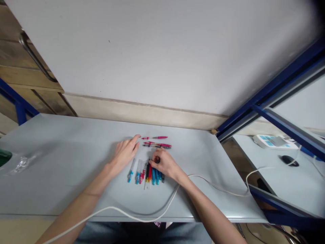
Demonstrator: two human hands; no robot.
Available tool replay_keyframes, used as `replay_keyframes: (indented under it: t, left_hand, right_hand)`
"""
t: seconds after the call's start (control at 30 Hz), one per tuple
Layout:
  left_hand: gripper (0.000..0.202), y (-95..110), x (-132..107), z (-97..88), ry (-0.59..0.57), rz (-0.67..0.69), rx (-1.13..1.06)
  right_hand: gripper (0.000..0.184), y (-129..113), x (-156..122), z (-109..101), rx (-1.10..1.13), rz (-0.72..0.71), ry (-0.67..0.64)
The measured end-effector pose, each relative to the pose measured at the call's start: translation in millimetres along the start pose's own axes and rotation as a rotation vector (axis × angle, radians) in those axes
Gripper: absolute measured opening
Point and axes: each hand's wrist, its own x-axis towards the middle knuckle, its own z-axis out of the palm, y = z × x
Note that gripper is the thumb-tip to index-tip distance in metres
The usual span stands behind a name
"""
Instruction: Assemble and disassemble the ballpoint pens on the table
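Observation:
My left hand (127, 149) rests on the table left of the pens, fingers stretched out, index fingertip near the tip of a red pen (158, 137). Closer to me lie more red and dark pens (157, 145) side by side. My right hand (166, 163) is curled in a pinch over the row of pen parts, and what its fingertips hold is hidden. Under and beside it are dark and red refills (148, 174) and blue pen barrels (155, 178). Further left lie clear tubes with blue ends (130, 172) and a pink-ended piece (141, 177).
A white cable (119, 210) runs across the table front (76, 200) and under my right forearm. A clear plastic wrapper (22, 164) and a green object (5, 156) sit far left. Blue frame bars (269, 91) stand right; beyond them lies a black mouse (289, 160).

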Motion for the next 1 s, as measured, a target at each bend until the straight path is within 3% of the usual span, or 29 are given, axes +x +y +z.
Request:
replay_keyframes:
  t: [0.2, 0.33, 0.47, 0.67, 0.73, 0.8, 0.9, 1.0]
  left_hand:
    - [0.038, -7, -37, 0.5, -0.134, -0.099, 0.096]
    - [0.043, -2, -45, 4.6, -0.132, -0.115, -0.038]
    - [0.045, 1, -47, 7.4, -0.055, -0.121, -0.144]
    - [0.038, -1, -48, 3.6, 0.011, -0.058, -0.257]
    - [0.036, 5, -37, -2.2, 0.116, 0.016, -0.202]
    - [0.038, 16, -21, -6.9, 0.233, 0.21, -0.066]
    - [0.032, 31, 3, -5.5, 0.205, 0.503, 0.128]
    - [0.021, 33, 16, 5.6, 0.21, 0.541, 0.217]
  right_hand:
    - [0.006, 17, 2, -17, -0.165, 0.037, 0.315]
    - [0.008, 31, 5, -19, -0.29, 0.053, 0.287]
    - [0.008, 40, 8, -16, -0.281, 0.039, 0.253]
    - [0.011, 34, 9, -20, -0.236, -0.031, 0.321]
    - [0.011, 28, 8, -19, -0.178, -0.053, 0.341]
    - [0.012, 22, 6, -16, -0.094, -0.069, 0.346]
    - [0.013, 15, 4, -8, 0.092, -0.064, 0.402]
    - [0.02, 12, 4, -4, 0.162, -0.04, 0.451]
